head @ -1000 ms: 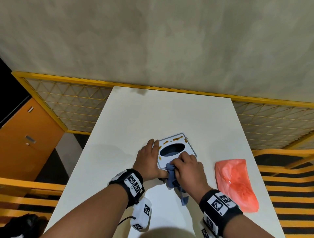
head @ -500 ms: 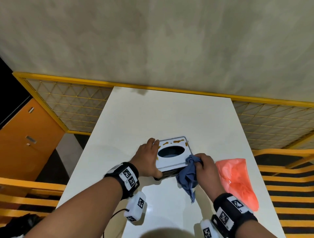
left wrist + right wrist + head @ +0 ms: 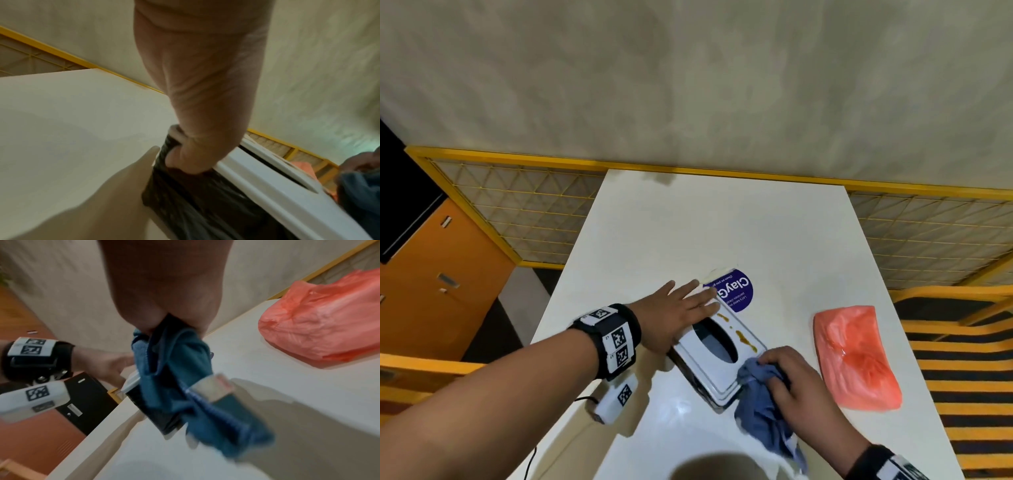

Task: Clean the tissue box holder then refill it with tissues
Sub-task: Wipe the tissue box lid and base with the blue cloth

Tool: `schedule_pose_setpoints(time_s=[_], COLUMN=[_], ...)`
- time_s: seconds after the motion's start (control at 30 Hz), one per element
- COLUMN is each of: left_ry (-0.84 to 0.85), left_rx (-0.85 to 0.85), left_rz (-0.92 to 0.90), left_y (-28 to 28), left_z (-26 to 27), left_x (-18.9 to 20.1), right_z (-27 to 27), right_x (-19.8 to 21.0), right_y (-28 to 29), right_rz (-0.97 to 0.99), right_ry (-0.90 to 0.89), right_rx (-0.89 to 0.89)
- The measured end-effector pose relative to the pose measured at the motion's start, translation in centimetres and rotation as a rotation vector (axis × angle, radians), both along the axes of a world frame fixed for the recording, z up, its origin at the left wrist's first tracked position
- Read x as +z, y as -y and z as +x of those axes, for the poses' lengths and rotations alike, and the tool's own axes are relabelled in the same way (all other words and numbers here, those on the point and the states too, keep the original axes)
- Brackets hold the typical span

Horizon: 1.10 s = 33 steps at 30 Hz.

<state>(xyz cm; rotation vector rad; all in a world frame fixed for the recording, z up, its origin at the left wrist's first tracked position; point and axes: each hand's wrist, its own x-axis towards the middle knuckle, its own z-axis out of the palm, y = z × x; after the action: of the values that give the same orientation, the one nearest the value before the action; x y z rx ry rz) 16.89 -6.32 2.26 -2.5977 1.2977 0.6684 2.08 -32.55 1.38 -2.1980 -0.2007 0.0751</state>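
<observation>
The tissue box holder (image 3: 722,377) lies diagonally on the white table (image 3: 722,222). It has a white top with an oval slot and dark sides (image 3: 152,410). Brown stains (image 3: 743,339) run along its right edge. My left hand (image 3: 685,305) rests with straight fingers over its far end, and the left wrist view shows the thumb (image 3: 195,97) against the dark side below the white top (image 3: 257,175). My right hand (image 3: 791,373) grips a bunched blue cloth (image 3: 760,411) at the holder's near right corner. The cloth (image 3: 174,369) hangs from that fist (image 3: 164,288).
A red-orange plastic packet (image 3: 856,356) lies on the table right of the holder, also visible in the right wrist view (image 3: 320,331). A purple round label (image 3: 738,291) shows just beyond the holder's far end. Yellow mesh railing (image 3: 517,219) borders the table, with an orange cabinet (image 3: 431,281) to the left.
The holder has turned from square-on to diagonal. My left hand has shifted from its near left corner to its far end with the fingers straightened. My right hand carried the cloth to the near right corner.
</observation>
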Motion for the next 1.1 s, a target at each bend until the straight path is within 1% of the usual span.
schedule_pose_setpoints(time_s=[0.07,0.13,0.2,0.27,0.37,0.43,0.5,0.57,0.63,0.7,0.77,0.83,0.87,0.9,0.93,1.0,1.07,1.1], left_ry=[0.021,-0.029,-0.162,-0.258,-0.317,-0.338,-0.348,-0.329,-0.307,-0.284,-0.270,-0.267,-0.268,-0.271,-0.274,-0.271,-0.265,-0.265], left_rx=[0.060,0.213,0.411,0.569,0.753,0.833,0.846,0.821,0.804,0.785,0.776,0.773,0.774,0.775,0.778,0.787,0.780,0.775], left_rz=[-0.018,-0.094,-0.176,-0.225,-0.313,-0.395,-0.430,-0.406,-0.398,-0.405,-0.411,-0.402,-0.393,-0.384,-0.380,-0.375,-0.368,-0.360], left_y=[0.6,1.0,1.0,1.1,1.6,1.7,1.5,1.4,1.6,1.6,1.5,1.4,1.5,1.5,1.5,1.4,1.5,1.5], left_z=[-0.3,-1.0,-1.9,-3.4,-5.7,-6.4,-6.3,-6.0,-5.8,-5.7,-5.8,-5.8,-5.7,-5.7,-5.6,-5.6,-5.6,-5.5], left_x=[0.4,0.9,1.1,0.9,-1.0,-2.3,-3.0,-3.2,-3.1,-2.8,-2.6,-2.5,-2.6,-2.6,-2.7,-2.8,-2.9,-2.9], right_z=[0.2,0.5,0.5,0.2,-0.6,-0.2,0.5,1.4,2.3,3.4,4.9,6.3,6.4,6.2,5.5,3.2,1.2,1.1], right_x=[-0.2,-0.4,-1.0,-2.0,-3.8,-4.3,-4.7,-4.8,-4.5,-4.0,-3.9,-4.1,-4.0,-3.6,-3.1,-2.3,-3.1,-3.6], right_y=[-0.5,-0.9,-1.4,-2.1,-2.9,-2.9,-2.5,-2.0,-1.5,-1.1,-0.9,-0.6,-0.4,-0.5,-0.7,-2.1,-3.3,-3.5], right_rz=[-0.002,-0.048,-0.133,-0.245,-0.396,-0.429,-0.430,-0.420,-0.361,-0.283,-0.207,-0.154,-0.134,-0.123,-0.132,-0.232,-0.371,-0.401], right_ry=[0.145,0.233,0.278,0.303,0.304,0.328,0.375,0.412,0.406,0.374,0.297,0.180,0.149,0.171,0.241,0.373,0.421,0.420], right_rx=[-0.045,-0.045,0.003,0.064,0.124,0.137,0.159,0.165,0.108,0.005,-0.090,-0.152,-0.177,-0.181,-0.139,0.070,0.253,0.287])
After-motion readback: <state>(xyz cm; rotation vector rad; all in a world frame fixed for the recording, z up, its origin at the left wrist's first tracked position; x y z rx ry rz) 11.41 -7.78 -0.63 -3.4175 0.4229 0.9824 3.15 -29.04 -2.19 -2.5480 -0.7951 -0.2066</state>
